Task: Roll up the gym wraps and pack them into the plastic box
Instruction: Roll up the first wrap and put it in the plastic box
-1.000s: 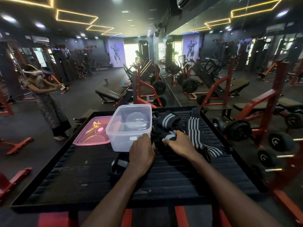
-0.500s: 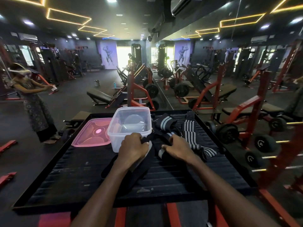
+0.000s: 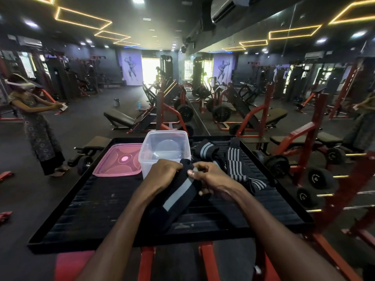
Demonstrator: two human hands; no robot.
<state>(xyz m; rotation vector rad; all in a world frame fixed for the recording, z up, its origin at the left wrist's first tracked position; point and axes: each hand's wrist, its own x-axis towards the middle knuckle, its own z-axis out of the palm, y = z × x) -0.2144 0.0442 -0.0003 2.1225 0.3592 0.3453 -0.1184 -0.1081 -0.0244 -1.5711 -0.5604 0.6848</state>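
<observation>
A black gym wrap with a grey stripe (image 3: 178, 196) hangs from both hands over the black ribbed platform (image 3: 97, 205), its loose end trailing toward me. My left hand (image 3: 162, 173) grips its top end and my right hand (image 3: 211, 177) pinches the same end beside it. The clear plastic box (image 3: 164, 148) stands open just behind my hands, with nothing in it. More wraps lie to the right: a black one with grey stripes (image 3: 205, 150) and a long, many-striped one (image 3: 236, 166).
The pink lid (image 3: 119, 161) lies left of the box. The platform has a raised rim and sits on a red frame. Red weight benches and dumbbells (image 3: 320, 178) crowd the right. A person (image 3: 36, 126) stands at far left on the gym floor.
Both hands have lifted one striped wrap off the pile and raised its end in front of the box; its length now hangs down toward me. The camera tilted slightly.
</observation>
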